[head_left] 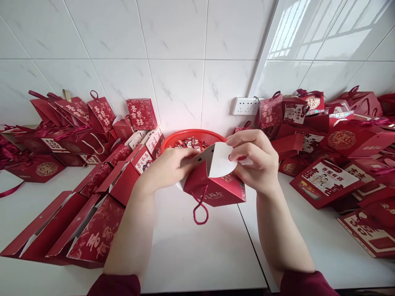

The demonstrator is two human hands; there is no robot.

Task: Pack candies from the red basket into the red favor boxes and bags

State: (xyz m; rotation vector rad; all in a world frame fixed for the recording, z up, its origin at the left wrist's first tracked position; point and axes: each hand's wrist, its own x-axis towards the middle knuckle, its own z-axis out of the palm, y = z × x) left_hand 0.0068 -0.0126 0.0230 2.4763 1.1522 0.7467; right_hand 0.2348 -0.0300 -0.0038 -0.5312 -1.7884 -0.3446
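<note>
Red box (216, 193) aslant, flaps (222, 161) uppermost

You have a box (216, 189) between your left hand (166, 166) and right hand (257, 160), above the table (200, 259), its cord (200, 223) hanging on the side nearest you. Behind it stands a basket (197, 132) with small packets (193, 143) in it. On your left are rows of boxes (97, 234), with a cluster of boxes (75, 110) behind them, nearer the wall (175, 90). On your right lies a pile of boxes (327, 181). A socket strip (245, 106) sits at the wall, between basket and pile.
</note>
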